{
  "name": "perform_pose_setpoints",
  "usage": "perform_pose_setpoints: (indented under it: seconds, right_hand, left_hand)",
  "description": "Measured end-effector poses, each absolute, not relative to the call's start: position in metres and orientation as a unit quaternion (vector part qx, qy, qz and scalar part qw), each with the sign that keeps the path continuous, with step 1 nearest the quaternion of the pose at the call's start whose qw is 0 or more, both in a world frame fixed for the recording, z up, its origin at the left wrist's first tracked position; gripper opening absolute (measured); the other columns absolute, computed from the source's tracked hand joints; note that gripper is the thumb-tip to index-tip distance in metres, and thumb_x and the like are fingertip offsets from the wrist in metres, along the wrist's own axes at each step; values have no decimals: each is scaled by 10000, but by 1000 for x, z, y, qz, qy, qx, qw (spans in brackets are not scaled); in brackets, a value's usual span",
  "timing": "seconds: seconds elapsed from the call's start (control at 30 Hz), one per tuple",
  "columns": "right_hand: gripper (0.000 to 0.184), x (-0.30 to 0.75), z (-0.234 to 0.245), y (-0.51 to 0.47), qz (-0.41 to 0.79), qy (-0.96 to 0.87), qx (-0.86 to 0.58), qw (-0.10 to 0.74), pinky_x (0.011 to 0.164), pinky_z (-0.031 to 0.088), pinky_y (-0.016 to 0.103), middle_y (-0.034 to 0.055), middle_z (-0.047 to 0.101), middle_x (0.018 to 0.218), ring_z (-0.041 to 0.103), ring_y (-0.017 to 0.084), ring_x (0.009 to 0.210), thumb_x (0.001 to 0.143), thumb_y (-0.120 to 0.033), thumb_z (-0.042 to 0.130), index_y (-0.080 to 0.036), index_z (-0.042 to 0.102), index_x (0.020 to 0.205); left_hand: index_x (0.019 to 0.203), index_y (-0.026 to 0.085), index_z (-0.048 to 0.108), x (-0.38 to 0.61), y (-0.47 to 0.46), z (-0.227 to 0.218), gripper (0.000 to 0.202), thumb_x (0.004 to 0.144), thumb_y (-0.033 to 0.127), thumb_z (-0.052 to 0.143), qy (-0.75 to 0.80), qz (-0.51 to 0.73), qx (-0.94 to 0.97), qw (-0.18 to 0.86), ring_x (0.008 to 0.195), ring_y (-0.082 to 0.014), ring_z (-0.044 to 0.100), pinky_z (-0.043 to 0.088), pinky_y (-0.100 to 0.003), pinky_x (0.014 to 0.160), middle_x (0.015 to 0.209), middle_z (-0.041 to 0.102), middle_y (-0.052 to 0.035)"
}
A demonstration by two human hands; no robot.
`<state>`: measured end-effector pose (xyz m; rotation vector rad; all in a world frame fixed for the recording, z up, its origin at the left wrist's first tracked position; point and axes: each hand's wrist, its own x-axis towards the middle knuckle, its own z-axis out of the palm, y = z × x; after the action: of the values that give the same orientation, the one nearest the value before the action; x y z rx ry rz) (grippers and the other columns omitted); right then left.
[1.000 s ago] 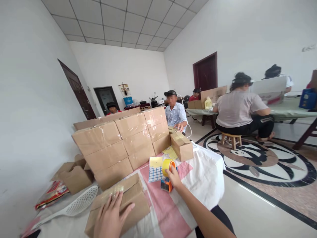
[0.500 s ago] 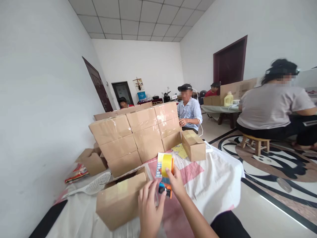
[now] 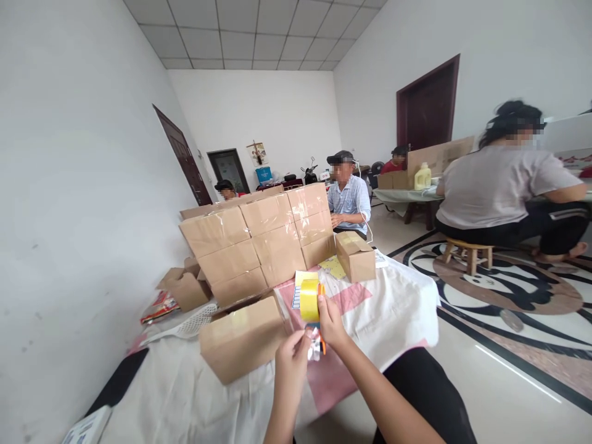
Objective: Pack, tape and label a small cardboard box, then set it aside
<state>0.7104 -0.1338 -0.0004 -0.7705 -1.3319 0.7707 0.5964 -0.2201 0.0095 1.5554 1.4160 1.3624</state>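
My right hand [image 3: 333, 322] grips a tape dispenser [image 3: 320, 290] by its orange side, with a wide yellow roll of tape [image 3: 308, 300] on it. Just below the roll, the thumb and fingers of my left hand [image 3: 291, 357] pinch a crumpled, shiny strip of clear tape [image 3: 314, 344] at the dispenser's lower end. To the left of both hands lies a cardboard box [image 3: 243, 339] with tape along its upper side. Behind the roll, a printed sheet [image 3: 296, 297] rests on the cloth.
A wall of taped cardboard boxes [image 3: 254, 240] stands across the table. A smaller box [image 3: 356, 258] is at the right, an open box [image 3: 185, 287] and a white slotted scoop [image 3: 192, 324] at the left. One person [image 3: 349, 200] sits behind the boxes, another [image 3: 504, 172] at the right.
My left hand has gone from loosely spread fingers beside the dispenser to a pinch on the tape strip. The dispenser has turned slightly in my right hand. The whole view has shifted a little.
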Motion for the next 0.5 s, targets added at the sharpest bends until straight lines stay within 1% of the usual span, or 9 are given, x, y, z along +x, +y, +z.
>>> perform_pose_setpoints:
  seconds: [0.07,0.13,0.23,0.33,0.4,0.43,0.5]
  right_hand:
    - [510,721,3,-130,328,-566,-366,662,551,339,296,8,510,620,434,159,566,982,-612,361,-217,507,695]
    - [534,731,8,-126,317,-532,-388,683,568,366,298,27,555,658,471,170,603,964,-650,361,-207,525,714]
    - [539,743,14,-125,323,-483,-394,712,641,425,302,52,610,749,535,193,710,928,-680,405,-194,554,749]
    - [515,748,15,-133,360,-463,-391,709,659,456,302,44,608,739,549,192,716,911,-669,438,-199,569,746]
    - [504,748,17,-139,384,-444,-403,703,631,473,304,41,608,708,556,190,676,902,-664,450,-207,571,728]
    - [505,749,18,-140,389,-435,-406,703,611,480,305,41,613,696,564,191,656,901,-667,444,-209,576,731]
    - [531,755,24,-138,377,-437,-401,712,583,500,309,48,633,680,596,202,643,899,-687,420,-207,599,760]
  left_hand:
    - [828,165,690,602,-229,7,461,875,602,548,535,490,591,352,554,-171,516,404,-278,579,537,526,5]
    - [831,164,677,606,-235,1,441,881,581,543,529,469,598,378,502,-148,462,362,-267,549,494,478,29]
    - [725,173,622,610,-235,-13,442,869,582,532,527,440,605,402,487,-146,457,340,-266,527,488,498,14]
    - [669,186,590,618,-231,-24,458,848,602,520,523,425,613,413,481,-165,479,352,-275,520,482,512,-5]
    - [661,193,603,623,-231,-29,448,858,586,515,529,425,624,387,523,-186,525,381,-287,558,514,554,-28]
    - [682,196,628,624,-231,-32,437,875,567,503,539,429,635,351,572,-203,565,401,-296,592,568,607,-51]
    - [796,210,706,618,-231,-41,405,912,511,461,571,430,654,247,686,-246,643,439,-326,661,745,723,-103]
